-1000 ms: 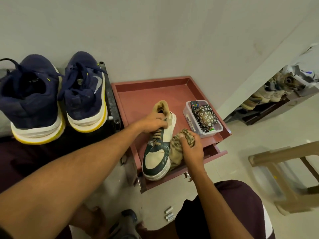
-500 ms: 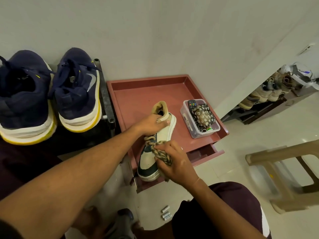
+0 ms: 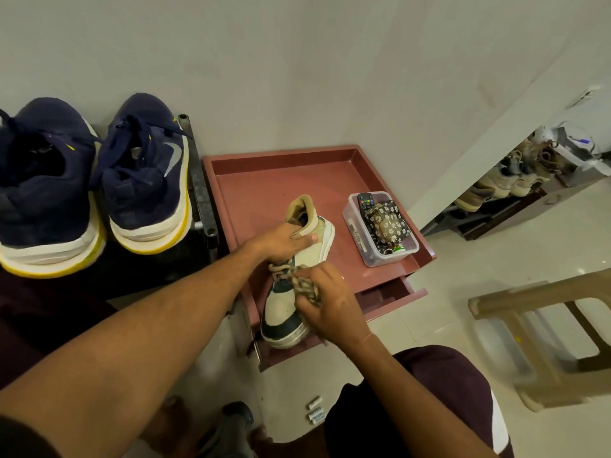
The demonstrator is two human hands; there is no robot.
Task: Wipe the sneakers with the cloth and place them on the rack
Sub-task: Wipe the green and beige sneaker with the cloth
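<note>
Beige sneaker (image 3: 281,307) gripped by left hand (image 3: 284,241); right hand (image 3: 330,309) clutches cloth (image 3: 305,287) against it.

Matt pink tray (image 3: 264,180), clear plastic box (image 3: 355,226), rumpled cloth (image 3: 305,285)

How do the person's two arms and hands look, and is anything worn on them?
Both forearms are bare. The left hand and the right hand wear no gloves, and no watch shows. A dark sleeve covers the upper left arm. A thin line at the right wrist may be a thread.
</note>
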